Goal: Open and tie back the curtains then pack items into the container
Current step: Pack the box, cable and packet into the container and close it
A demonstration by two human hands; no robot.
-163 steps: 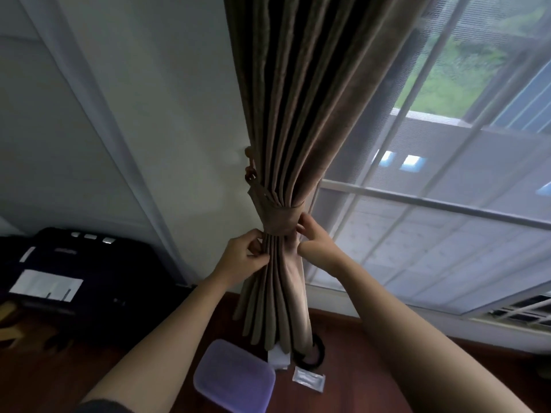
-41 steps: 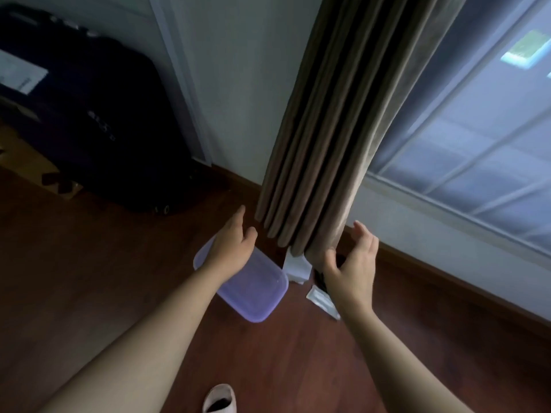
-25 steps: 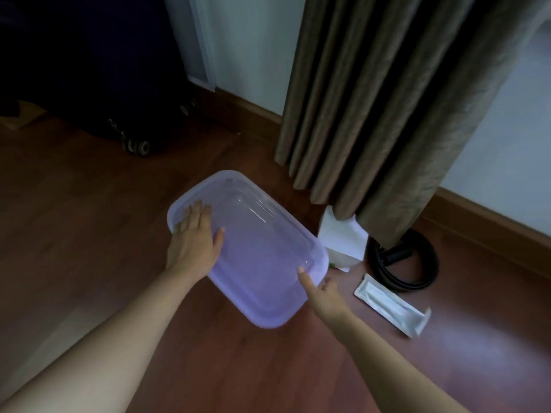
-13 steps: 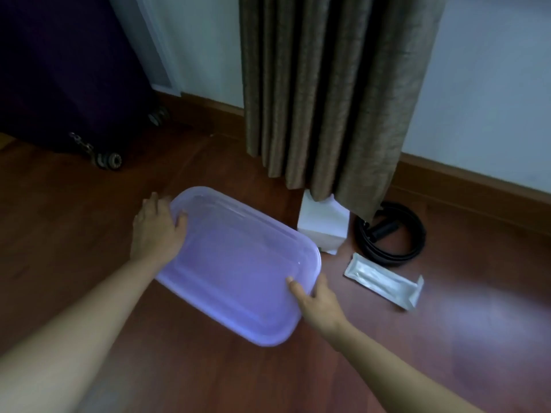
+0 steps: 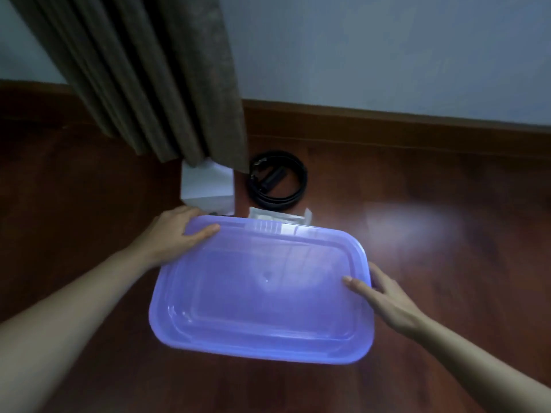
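**Over wood floor [image 5: 74, 204], purple container [image 5: 262, 293] being gripped**

L hand [image 5: 176, 234] is clasping its far-left corner, thumb on top; R hand [image 5: 384, 296] is clasping right edge. White box [image 5: 208, 186], black coil [image 5: 277, 183] & packet [image 5: 277, 217] are lying beyond, by curtain [image 5: 155, 79].

Translucent purple container [image 5: 262, 293], closed; brown pleated curtain [image 5: 155, 79] hangs behind it.
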